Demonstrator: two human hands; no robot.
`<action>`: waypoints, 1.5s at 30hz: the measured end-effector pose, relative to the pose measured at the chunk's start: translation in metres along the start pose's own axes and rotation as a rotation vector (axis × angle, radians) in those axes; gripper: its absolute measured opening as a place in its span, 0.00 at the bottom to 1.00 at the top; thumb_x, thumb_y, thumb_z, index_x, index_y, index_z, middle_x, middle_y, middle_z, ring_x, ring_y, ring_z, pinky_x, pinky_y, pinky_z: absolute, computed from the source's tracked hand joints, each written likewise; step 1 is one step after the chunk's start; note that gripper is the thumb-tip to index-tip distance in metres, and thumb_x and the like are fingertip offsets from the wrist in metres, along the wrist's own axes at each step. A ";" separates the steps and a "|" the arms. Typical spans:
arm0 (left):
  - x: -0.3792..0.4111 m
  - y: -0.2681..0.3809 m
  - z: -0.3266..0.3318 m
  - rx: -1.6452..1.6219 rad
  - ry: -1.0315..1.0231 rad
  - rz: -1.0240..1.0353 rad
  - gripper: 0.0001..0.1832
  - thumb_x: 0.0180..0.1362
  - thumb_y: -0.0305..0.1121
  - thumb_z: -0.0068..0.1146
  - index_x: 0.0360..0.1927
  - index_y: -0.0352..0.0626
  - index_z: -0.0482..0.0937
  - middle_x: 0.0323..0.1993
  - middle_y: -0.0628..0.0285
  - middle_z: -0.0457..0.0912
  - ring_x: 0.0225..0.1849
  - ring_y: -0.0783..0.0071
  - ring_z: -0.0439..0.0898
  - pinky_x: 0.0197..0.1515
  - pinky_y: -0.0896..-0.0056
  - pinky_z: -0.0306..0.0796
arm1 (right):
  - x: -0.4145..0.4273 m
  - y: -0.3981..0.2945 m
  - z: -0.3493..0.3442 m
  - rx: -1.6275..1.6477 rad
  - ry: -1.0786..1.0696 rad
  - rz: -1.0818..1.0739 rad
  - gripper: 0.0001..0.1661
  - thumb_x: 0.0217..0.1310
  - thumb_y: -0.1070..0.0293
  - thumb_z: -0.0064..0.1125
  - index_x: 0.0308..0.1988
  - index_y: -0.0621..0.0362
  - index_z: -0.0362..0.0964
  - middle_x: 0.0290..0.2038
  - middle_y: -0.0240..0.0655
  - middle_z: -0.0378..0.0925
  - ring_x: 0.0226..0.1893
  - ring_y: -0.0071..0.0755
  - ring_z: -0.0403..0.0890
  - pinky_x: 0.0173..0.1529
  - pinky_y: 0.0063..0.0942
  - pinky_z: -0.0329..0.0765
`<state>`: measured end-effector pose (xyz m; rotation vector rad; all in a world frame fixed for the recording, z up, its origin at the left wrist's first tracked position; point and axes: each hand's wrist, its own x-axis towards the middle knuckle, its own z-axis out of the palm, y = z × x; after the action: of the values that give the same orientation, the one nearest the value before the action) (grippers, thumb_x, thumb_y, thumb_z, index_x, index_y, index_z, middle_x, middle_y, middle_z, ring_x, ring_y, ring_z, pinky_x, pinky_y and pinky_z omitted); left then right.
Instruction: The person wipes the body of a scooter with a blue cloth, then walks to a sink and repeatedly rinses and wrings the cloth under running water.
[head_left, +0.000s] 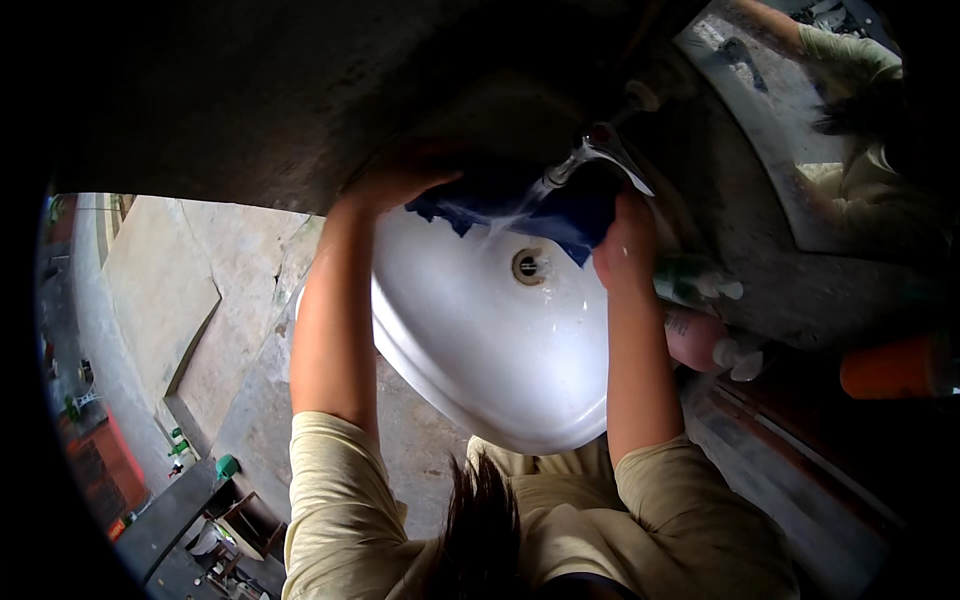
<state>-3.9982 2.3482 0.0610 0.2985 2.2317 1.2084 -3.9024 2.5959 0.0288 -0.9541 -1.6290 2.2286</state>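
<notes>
A dark blue cloth (555, 221) is stretched across the far part of a white washbasin (487, 337). My left hand (397, 180) grips its left end, with most of the fingers lost in shadow. On the other side, my right hand (630, 240) holds the cloth's right end, near the basin's rim. A chrome tap (585, 157) runs above the cloth, and its water falls onto the near edge and into the bowl. The round drain (529, 266) lies uncovered just below the hanging edge of the cloth.
Right of the basin stand a green bottle (682, 277), a pink pump bottle (697, 341) and an orange container (892, 367). A mirror (780, 150) leans or hangs at upper right. A dark wall (225, 112) rises behind; cracked concrete floor (247, 285) stretches left.
</notes>
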 end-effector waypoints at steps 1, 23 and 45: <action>-0.007 -0.003 -0.008 0.000 0.023 0.000 0.21 0.53 0.38 0.55 0.50 0.41 0.73 0.45 0.56 0.76 0.44 0.69 0.72 0.52 0.71 0.63 | 0.003 0.008 0.003 -0.060 -0.073 -0.050 0.20 0.58 0.65 0.45 0.48 0.65 0.66 0.45 0.44 0.70 0.45 0.35 0.70 0.51 0.24 0.64; 0.018 -0.018 0.036 0.024 0.202 0.186 0.14 0.54 0.35 0.53 0.43 0.43 0.76 0.30 0.63 0.80 0.29 0.72 0.76 0.36 0.72 0.69 | -0.036 0.022 -0.042 0.572 -0.018 0.246 0.22 0.64 0.63 0.39 0.54 0.63 0.57 0.51 0.40 0.67 0.51 0.35 0.69 0.55 0.31 0.66; 0.006 -0.052 0.160 -0.675 0.134 -0.010 0.32 0.44 0.20 0.49 0.57 0.37 0.57 0.44 0.50 0.71 0.48 0.62 0.70 0.50 0.73 0.62 | -0.019 0.013 0.019 0.799 -0.328 0.238 0.22 0.52 0.72 0.48 0.50 0.52 0.61 0.46 0.34 0.68 0.46 0.35 0.69 0.51 0.37 0.66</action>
<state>-3.9057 2.4321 -0.0517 -0.0659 1.7826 1.9234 -3.8969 2.5668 0.0271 -0.5899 -0.5684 2.9300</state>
